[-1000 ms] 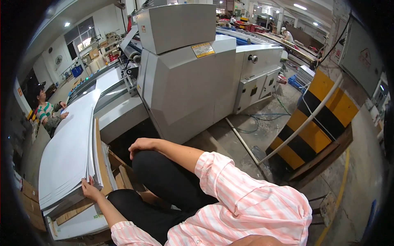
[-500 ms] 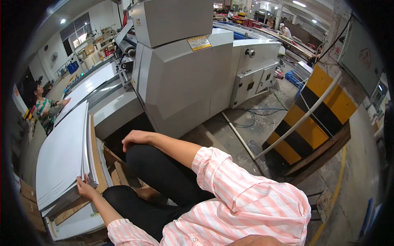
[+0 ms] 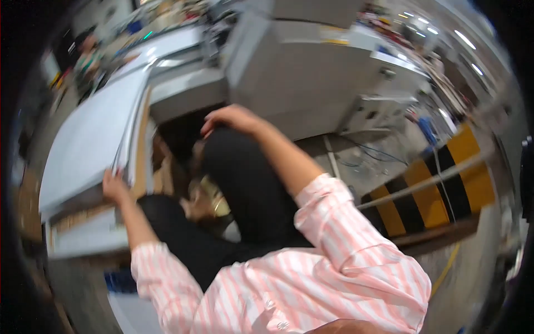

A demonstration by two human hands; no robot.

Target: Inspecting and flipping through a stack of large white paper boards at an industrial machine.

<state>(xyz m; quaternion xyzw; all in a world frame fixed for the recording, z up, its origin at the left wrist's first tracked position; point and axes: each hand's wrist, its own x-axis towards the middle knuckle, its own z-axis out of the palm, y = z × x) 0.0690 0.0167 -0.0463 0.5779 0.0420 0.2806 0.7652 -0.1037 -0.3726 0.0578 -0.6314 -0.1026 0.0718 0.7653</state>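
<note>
A tall stack of large white sheets (image 3: 89,128) lies to my left, its top sheets slightly fanned at the near edge. My left hand (image 3: 115,186) is at the near right corner of the stack, thumb and fingers closed on the sheets' edge; blur hides how many it pinches. My right hand (image 3: 231,118) rests over my raised right knee (image 3: 236,158), holding nothing, its fingers loosely bent and a little apart.
A big grey machine (image 3: 295,78) stands ahead, with a feed table (image 3: 167,53) at its left. Another person (image 3: 89,61) is at the far left. A black-and-yellow striped panel (image 3: 428,189) with a pale pole stands at right. Cables (image 3: 378,153) lie on the floor.
My view has swung and blurred, so the machine sits further right and higher. My left hand stays at the sheets' corner, and my right hand stays on my knee.
</note>
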